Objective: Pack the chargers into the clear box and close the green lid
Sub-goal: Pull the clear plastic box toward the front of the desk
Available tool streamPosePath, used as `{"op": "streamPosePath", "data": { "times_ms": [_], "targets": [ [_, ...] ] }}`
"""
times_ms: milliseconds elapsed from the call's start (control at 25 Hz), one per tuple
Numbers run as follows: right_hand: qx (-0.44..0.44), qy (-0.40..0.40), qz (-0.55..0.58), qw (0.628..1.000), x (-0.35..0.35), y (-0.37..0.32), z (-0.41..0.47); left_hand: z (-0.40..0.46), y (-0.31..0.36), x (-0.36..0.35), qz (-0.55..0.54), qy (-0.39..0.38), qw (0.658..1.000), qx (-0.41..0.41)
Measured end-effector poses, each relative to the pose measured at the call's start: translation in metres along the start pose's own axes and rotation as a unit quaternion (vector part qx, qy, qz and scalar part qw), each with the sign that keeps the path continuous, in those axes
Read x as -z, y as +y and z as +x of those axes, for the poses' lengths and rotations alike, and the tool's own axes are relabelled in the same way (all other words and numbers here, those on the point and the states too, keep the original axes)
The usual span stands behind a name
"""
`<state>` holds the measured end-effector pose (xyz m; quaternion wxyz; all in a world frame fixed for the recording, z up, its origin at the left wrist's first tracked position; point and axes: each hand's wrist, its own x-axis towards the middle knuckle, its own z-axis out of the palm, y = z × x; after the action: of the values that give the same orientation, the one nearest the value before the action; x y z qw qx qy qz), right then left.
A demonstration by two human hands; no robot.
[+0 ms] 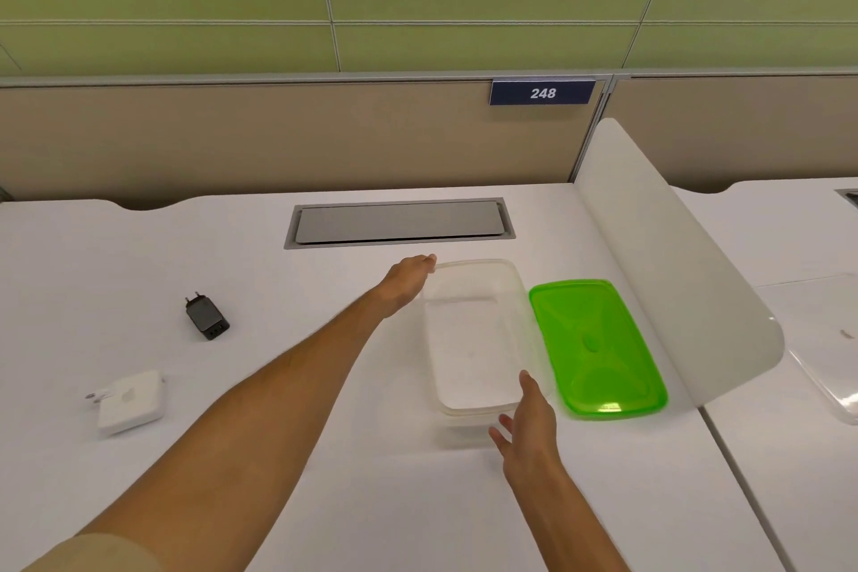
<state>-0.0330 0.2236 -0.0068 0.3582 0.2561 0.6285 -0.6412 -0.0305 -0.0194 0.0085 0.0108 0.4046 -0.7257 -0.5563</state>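
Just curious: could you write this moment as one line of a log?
left hand: at clear box far corner | right hand: near edge | box empty | green lid off | chargers unpacked

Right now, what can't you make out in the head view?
- Left hand fingertips: behind the clear box far corner; contact unclear.
- Right hand: touching the near rim or just short, unclear.
- White charger and black charger: markings too small.
- Clear object: cut off by right edge.
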Motion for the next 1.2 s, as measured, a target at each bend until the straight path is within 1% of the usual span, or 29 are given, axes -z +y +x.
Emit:
{"op": "streamPosePath", "data": {
  "times_ms": [80, 200, 280, 400, 560, 680, 800, 960, 1200],
  "targets": [
    [0.014, -0.002, -0.004, 1.0, -0.007, -0.007, 0.002, -0.002, -0.004, 0.006, -0.042, 0.021, 0.999, -0.012],
    [0.054, -0.011, -0.017, 0.998, -0.02, -0.024, 0.011, -0.006, -0.01, 0.023, -0.088, 0.074, 0.993, -0.022],
    [0.089, -0.01, -0.046, 0.995, -0.033, -0.038, 0.017, -0.011, -0.017, 0.04, -0.101, 0.115, 0.988, -0.014],
    [0.142, -0.016, -0.109, 0.984, -0.059, -0.056, 0.025, -0.017, -0.035, 0.06, -0.124, 0.154, 0.98, -0.008],
    [0.178, -0.055, -0.165, 0.968, -0.094, -0.067, 0.035, -0.029, -0.061, 0.082, -0.18, 0.222, 0.958, 0.003],
    [0.198, -0.099, -0.182, 0.958, -0.115, -0.066, 0.042, -0.042, -0.079, 0.098, -0.223, 0.26, 0.939, 0.022],
    [0.22, -0.132, -0.21, 0.943, -0.136, -0.065, 0.044, -0.054, -0.094, 0.111, -0.252, 0.277, 0.926, 0.039],
    [0.243, -0.169, -0.253, 0.921, -0.161, -0.06, 0.046, -0.069, -0.109, 0.121, -0.252, 0.277, 0.926, 0.048],
    [0.235, -0.195, -0.279, 0.911, -0.177, -0.05, 0.056, -0.08, -0.127, 0.126, -0.263, 0.278, 0.922, 0.057]
  ]
}}
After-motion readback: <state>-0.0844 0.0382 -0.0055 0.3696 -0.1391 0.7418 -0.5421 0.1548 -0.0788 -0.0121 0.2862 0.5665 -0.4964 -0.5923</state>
